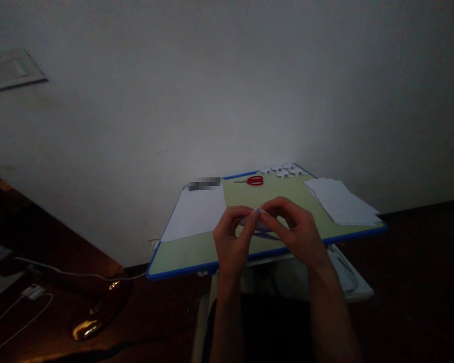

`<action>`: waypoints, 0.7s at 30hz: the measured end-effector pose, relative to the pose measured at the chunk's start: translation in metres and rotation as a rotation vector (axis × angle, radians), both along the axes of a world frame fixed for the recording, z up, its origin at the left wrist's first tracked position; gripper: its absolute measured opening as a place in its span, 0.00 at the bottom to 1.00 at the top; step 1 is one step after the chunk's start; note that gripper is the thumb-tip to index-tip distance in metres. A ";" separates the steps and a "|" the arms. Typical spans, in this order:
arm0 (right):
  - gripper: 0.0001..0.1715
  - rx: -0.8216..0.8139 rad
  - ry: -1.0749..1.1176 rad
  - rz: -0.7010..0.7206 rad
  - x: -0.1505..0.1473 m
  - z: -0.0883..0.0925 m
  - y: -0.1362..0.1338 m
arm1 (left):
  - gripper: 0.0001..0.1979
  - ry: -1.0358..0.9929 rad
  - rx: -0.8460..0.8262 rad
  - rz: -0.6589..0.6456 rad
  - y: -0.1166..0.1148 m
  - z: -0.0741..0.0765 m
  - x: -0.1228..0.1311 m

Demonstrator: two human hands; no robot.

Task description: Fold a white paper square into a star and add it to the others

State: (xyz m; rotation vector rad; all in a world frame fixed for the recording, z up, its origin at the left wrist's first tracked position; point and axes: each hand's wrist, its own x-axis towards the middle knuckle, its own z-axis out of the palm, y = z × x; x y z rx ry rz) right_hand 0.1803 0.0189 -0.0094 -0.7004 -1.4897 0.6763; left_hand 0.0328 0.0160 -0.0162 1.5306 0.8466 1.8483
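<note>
Both hands meet above the front part of a pale green table (191,253) with a blue rim. Between my fingertips is a small piece of folded white paper (259,214), its pointed tip facing up. My left hand (234,237) pinches it from the left with thumb and forefinger. From the right, my right hand (295,232) pinches the same paper. The lower part of the paper is partly hidden by my fingers. Behind the hands lie red-handled scissors (254,180), blades pointing left.
Several cut white paper stars (283,171) lie at the back right corner. A stack of white paper (338,201) overhangs the right edge. A white sheet (196,209) covers the left side, with a blurred dark strip at its top. A plain wall (212,101) stands behind the table.
</note>
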 end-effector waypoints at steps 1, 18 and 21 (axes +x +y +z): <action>0.02 0.003 0.000 0.001 0.000 0.000 0.000 | 0.07 -0.004 -0.003 -0.003 0.000 0.000 0.000; 0.05 0.045 -0.024 -0.008 0.003 0.001 -0.001 | 0.04 0.042 0.045 -0.061 -0.001 -0.001 -0.003; 0.05 0.054 -0.042 -0.024 0.004 0.001 -0.001 | 0.04 0.066 0.057 -0.053 -0.001 -0.002 -0.004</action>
